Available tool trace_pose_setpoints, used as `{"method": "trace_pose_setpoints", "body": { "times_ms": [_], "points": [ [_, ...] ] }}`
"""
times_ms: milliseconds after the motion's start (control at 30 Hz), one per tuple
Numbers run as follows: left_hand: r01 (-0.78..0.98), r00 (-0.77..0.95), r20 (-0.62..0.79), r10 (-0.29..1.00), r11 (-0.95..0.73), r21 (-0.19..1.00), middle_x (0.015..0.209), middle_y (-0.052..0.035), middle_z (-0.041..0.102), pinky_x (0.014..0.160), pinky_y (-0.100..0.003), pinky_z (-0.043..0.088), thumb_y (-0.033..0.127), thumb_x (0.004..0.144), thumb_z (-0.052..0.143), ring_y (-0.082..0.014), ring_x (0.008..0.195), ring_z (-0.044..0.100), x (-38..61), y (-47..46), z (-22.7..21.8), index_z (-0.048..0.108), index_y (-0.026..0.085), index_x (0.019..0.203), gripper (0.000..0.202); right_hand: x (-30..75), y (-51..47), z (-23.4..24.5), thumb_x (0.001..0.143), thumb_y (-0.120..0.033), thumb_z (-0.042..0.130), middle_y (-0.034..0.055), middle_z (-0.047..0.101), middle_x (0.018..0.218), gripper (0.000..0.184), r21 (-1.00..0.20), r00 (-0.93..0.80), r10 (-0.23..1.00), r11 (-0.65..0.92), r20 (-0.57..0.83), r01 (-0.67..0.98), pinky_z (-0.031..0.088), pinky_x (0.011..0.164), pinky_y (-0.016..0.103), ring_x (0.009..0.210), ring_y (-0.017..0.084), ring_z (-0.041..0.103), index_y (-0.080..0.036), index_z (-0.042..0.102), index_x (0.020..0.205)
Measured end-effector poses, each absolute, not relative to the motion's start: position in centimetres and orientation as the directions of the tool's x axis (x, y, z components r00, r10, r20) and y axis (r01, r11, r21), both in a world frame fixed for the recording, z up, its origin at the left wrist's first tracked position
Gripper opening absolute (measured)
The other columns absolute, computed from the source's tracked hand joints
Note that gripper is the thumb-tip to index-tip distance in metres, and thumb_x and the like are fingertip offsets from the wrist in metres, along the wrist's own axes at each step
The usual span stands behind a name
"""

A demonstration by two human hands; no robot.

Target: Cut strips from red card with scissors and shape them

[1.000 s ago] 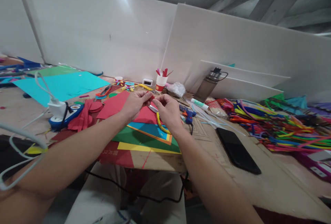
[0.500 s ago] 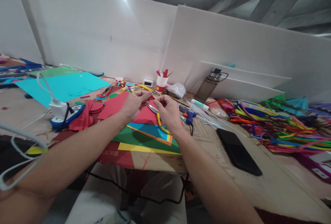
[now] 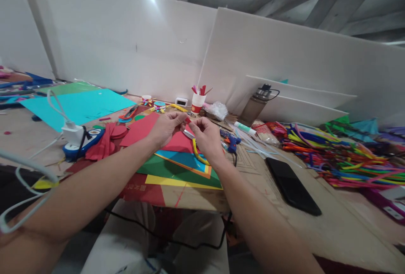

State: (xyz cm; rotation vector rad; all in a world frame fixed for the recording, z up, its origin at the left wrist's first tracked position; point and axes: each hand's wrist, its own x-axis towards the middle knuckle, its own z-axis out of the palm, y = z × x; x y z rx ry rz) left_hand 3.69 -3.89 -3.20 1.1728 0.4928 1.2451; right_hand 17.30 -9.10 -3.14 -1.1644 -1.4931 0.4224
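Observation:
Over the stacked paper, my left hand (image 3: 167, 128) and my right hand (image 3: 206, 135) meet fingertip to fingertip. Both pinch a small red paper piece (image 3: 187, 120), mostly hidden by the fingers. Scissors with a yellow handle (image 3: 198, 153) are partly covered by my right hand; their silver blade shows between the hands, and whether that hand also grips them I cannot tell. Beneath lies a red paper sheet (image 3: 179, 144), on top of blue, orange, green (image 3: 152, 165) and yellow sheets.
Red paper strips (image 3: 103, 145) and a blue power strip (image 3: 76, 151) lie left. A blue glue gun (image 3: 233, 141), a glue stick (image 3: 244, 128), a black phone (image 3: 292, 186) and several pipe cleaners (image 3: 335, 151) lie right. Behind stand a paper cup (image 3: 198, 103) and a bottle (image 3: 254, 105).
Both hands stay nearly in place, still pinching the red piece. Their fingers have shifted very slightly; the view has barely moved.

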Motion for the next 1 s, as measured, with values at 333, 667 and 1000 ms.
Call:
{"method": "trace_pose_setpoints", "body": {
  "times_ms": [333, 667, 1000],
  "points": [
    [-0.375, 0.276, 0.287, 0.917, -0.172, 0.911, 0.054, 0.0005, 0.055, 0.054, -0.022, 0.036, 0.028, 0.062, 0.086, -0.0065, 0.051, 0.048, 3.8, -4.1, -3.1, 0.064, 0.012, 0.059, 0.028, 17.2, -9.0, -3.3, 0.081, -0.032, 0.058, -0.0010, 0.060, 0.066, 0.017, -0.787, 0.125, 0.834, 0.443, 0.538, 0.429, 0.037, 0.061, 0.027, 0.061, 0.013, 0.048, -0.019, 0.057, 0.070],
    [-0.371, 0.273, 0.311, 0.910, -0.199, 0.907, 0.056, 0.0013, 0.058, 0.056, -0.022, 0.039, 0.031, 0.061, 0.086, -0.0062, 0.052, 0.049, 3.7, -4.0, -3.4, 0.065, 0.013, 0.061, 0.028, 17.5, -8.4, -3.8, 0.083, -0.031, 0.059, -0.0013, 0.059, 0.067, 0.018, -0.732, 0.100, 0.802, 0.477, 0.589, 0.487, 0.038, 0.064, 0.027, 0.063, 0.013, 0.050, -0.018, 0.057, 0.071],
    [-0.502, 0.225, 0.216, 0.950, -0.077, 0.862, 0.061, 0.0008, 0.060, 0.053, -0.019, 0.043, 0.031, 0.061, 0.087, -0.0049, 0.052, 0.050, 2.9, -3.2, -2.5, 0.067, 0.011, 0.070, 0.030, 17.4, -8.8, -3.5, 0.081, -0.030, 0.058, -0.0017, 0.057, 0.065, 0.017, -0.768, 0.121, 0.827, 0.443, 0.550, 0.462, 0.037, 0.062, 0.027, 0.061, 0.013, 0.048, -0.019, 0.058, 0.069]
  ]
}}
